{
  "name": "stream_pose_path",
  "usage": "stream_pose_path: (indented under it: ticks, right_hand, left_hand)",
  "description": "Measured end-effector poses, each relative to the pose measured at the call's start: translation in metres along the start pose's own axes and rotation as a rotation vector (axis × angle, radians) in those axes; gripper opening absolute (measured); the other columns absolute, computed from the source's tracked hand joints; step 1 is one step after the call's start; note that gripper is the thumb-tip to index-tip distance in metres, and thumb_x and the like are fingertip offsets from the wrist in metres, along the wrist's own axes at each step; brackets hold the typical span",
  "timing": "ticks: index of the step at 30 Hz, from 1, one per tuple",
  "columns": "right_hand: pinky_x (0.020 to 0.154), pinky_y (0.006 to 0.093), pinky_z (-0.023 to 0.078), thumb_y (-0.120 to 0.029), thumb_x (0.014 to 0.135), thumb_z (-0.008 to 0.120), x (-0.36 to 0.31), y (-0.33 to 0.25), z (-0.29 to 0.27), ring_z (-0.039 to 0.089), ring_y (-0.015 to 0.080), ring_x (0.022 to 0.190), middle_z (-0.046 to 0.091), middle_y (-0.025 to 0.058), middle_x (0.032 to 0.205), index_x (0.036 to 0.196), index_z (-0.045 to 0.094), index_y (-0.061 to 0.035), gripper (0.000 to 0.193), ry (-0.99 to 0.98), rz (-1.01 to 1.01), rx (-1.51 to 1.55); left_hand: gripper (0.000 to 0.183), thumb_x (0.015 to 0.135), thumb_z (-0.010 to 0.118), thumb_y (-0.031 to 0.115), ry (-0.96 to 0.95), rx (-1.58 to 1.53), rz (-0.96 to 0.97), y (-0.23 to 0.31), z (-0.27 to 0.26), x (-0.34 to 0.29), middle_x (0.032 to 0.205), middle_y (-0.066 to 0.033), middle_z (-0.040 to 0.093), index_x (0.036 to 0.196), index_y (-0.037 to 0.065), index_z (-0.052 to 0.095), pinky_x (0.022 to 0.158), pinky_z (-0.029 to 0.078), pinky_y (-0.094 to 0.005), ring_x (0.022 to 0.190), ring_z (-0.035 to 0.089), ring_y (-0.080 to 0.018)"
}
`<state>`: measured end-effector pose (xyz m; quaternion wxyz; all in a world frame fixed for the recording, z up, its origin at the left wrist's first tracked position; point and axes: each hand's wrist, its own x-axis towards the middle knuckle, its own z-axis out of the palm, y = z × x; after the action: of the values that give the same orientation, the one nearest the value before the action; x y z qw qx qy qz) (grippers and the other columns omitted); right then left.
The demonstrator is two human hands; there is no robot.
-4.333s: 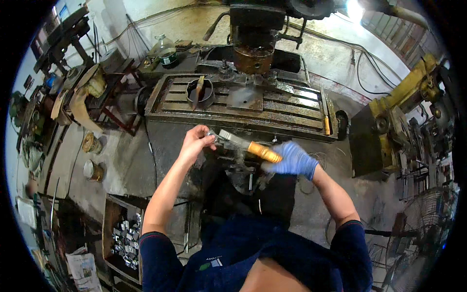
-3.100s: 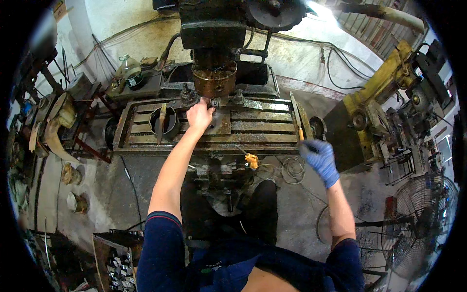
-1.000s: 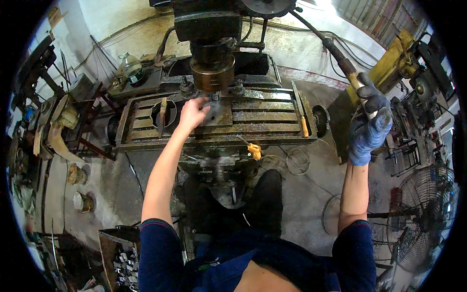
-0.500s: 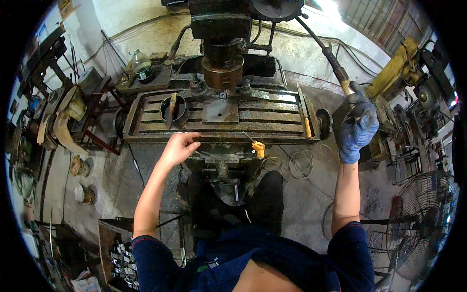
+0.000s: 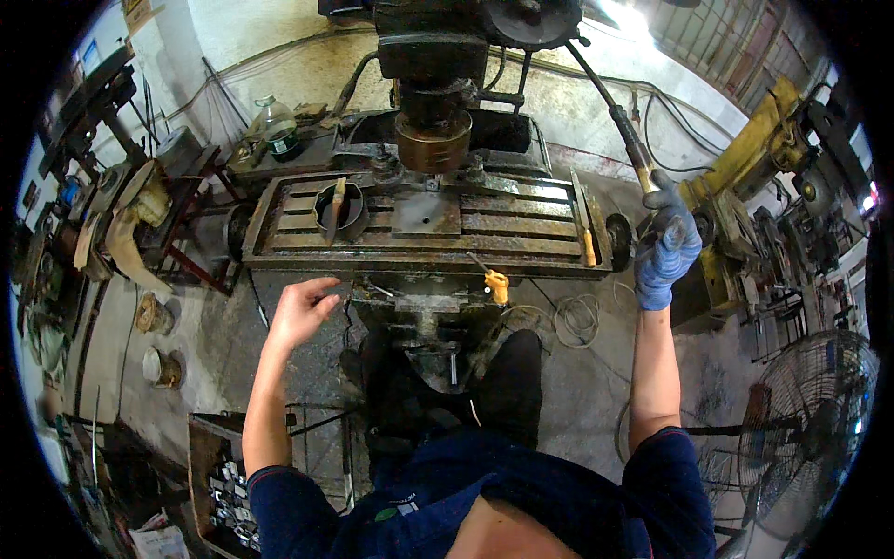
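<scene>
Fingers loosely curved, the empty left hand is now drawn back from the table in the head view, so the metal part beneath the spindle is left untouched; the lever is kept gripped by the right hand.

A white lamp is glaring high on the right, brightening the wall below it and glinting off the machine table. Down here the floor is lying in duller, greyish light, and the dark trousers are losing their folds to shadow. Toward the rim, straight edges are bowing, details are softening, and the corners are sinking into black.
</scene>
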<state>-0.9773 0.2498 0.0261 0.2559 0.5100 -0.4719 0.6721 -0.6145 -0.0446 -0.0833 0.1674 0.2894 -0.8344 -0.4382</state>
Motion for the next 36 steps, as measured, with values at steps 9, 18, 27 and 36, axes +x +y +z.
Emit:
stream_pose_path:
  ticks: [9,18,27,36]
  right_hand:
    - [0.057,0.0215,0.041,-0.007,0.086,0.046,0.011,-0.019,0.008,0.053,0.0106,0.063,0.065,0.0079,0.082,0.087,0.064,0.0033,0.020,0.036,0.122,-0.481]
    - [0.079,0.0292,0.043,-0.025,0.086,0.047,0.022,0.024,-0.055,0.056,0.0241,0.098,0.058,0.0161,0.113,0.109,0.057,0.0042,0.039,-0.102,-0.086,-0.236]
    - [0.073,0.0336,0.050,0.004,0.080,0.053,0.050,0.008,-0.035,0.061,0.0240,0.083,0.064,0.0125,0.094,0.097,0.062,0.0027,0.019,-0.110,-0.360,-0.317]
    - [0.071,0.0308,0.049,-0.016,0.090,0.042,0.091,0.006,-0.071,0.061,0.0221,0.084,0.063,0.0131,0.101,0.103,0.061,0.0014,0.029,-0.163,-0.118,-0.310]
  left_hand:
    - [0.029,0.080,0.059,0.003,0.258,-0.084,-0.148,-0.041,-0.069,-0.082,0.066,-0.0075,0.060,0.107,-0.007,0.058,0.056,0.045,-0.0259,0.058,0.055,-0.0097]
    - [0.029,0.078,0.063,0.012,0.585,0.380,-0.568,-0.079,-0.145,-0.252,0.069,-0.0139,0.062,0.104,-0.002,0.060,0.057,0.045,-0.0320,0.058,0.057,-0.0174]
    - [0.043,0.072,0.069,0.019,0.495,0.256,-0.740,-0.207,-0.095,-0.343,0.083,-0.0181,0.066,0.105,-0.007,0.059,0.069,0.050,-0.0324,0.072,0.064,-0.0233]
    - [0.048,0.065,0.072,0.036,0.359,0.421,-0.825,-0.219,-0.051,-0.313,0.094,-0.0206,0.063,0.093,0.000,0.060,0.078,0.047,-0.0414,0.092,0.059,-0.0348]
